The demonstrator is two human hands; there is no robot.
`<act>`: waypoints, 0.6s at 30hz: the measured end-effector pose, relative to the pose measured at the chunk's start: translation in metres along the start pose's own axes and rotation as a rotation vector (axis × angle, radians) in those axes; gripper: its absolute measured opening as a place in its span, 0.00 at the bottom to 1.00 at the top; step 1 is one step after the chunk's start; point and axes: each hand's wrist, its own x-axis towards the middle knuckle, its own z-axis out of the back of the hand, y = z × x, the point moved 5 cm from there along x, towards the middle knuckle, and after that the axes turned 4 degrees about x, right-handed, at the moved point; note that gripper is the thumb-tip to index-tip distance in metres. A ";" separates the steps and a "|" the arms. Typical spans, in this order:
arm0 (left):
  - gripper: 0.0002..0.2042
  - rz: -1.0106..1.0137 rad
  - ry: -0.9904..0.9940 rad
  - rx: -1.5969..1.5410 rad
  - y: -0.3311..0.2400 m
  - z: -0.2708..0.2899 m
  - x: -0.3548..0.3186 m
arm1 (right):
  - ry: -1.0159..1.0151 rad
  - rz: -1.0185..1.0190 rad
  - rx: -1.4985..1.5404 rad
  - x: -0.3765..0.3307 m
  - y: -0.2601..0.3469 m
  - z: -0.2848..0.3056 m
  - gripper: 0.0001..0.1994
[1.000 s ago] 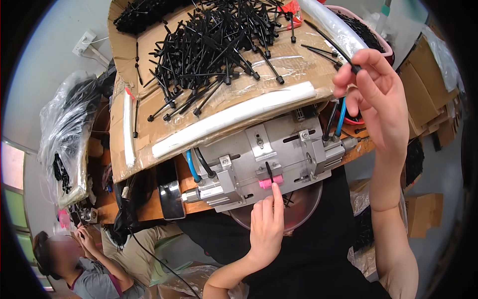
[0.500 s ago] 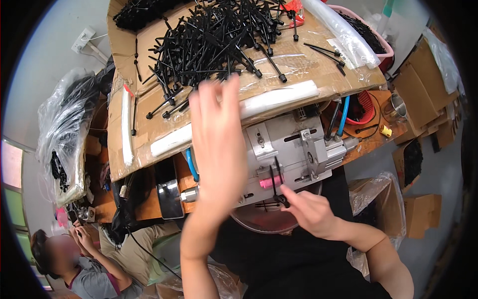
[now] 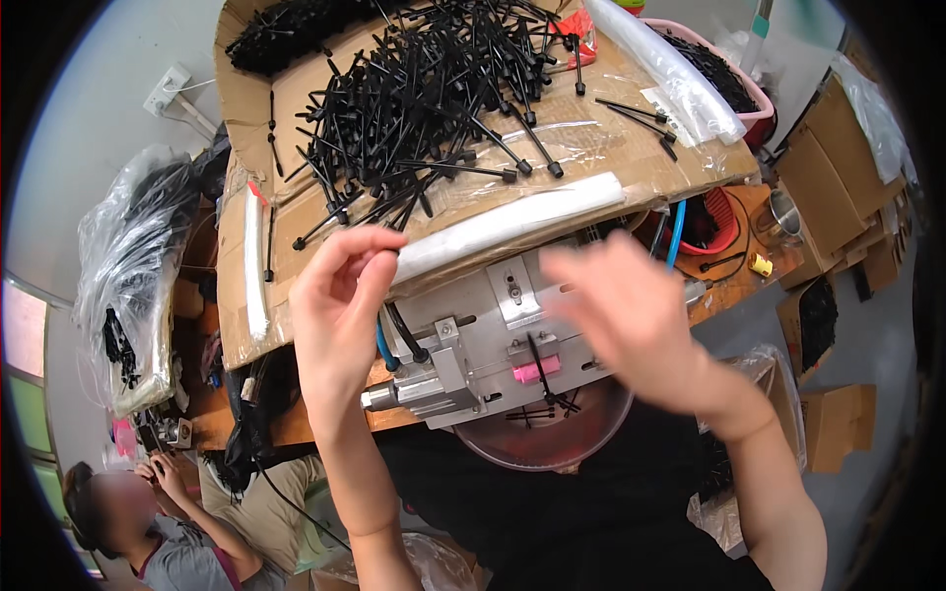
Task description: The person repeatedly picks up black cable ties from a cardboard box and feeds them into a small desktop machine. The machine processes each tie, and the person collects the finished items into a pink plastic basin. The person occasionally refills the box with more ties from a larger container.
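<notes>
Left hand (image 3: 340, 310) curls at the cardboard's (image 3: 611, 148) front edge, fingertips nearly meeting, hold unclear; right hand (image 3: 636, 315) blurs above the metal fixture (image 3: 488, 325), grip unreadable. One black rod (image 3: 542, 379) crosses the fixture's front edge: probably light, slick, springy (I'd pinch its knobbed end). Wooden bench (image 3: 729, 293) beneath; co-worker (image 3: 187, 552) near its left end.

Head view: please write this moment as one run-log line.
left hand: near white strip, grip unclear | right hand: over metal fixture, blurred | black stem: across pink block | bowl: partly under fixture, black pieces inside
</notes>
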 end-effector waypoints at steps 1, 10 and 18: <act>0.10 0.058 -0.024 -0.097 0.003 0.002 -0.007 | -0.081 0.006 -0.071 0.024 -0.013 -0.001 0.14; 0.30 -0.156 -0.024 0.526 -0.021 -0.077 -0.149 | 0.427 -0.232 0.143 0.119 -0.083 -0.037 0.13; 0.30 -0.202 0.192 0.734 -0.004 -0.131 -0.157 | -0.045 -0.386 0.942 0.081 -0.075 0.049 0.10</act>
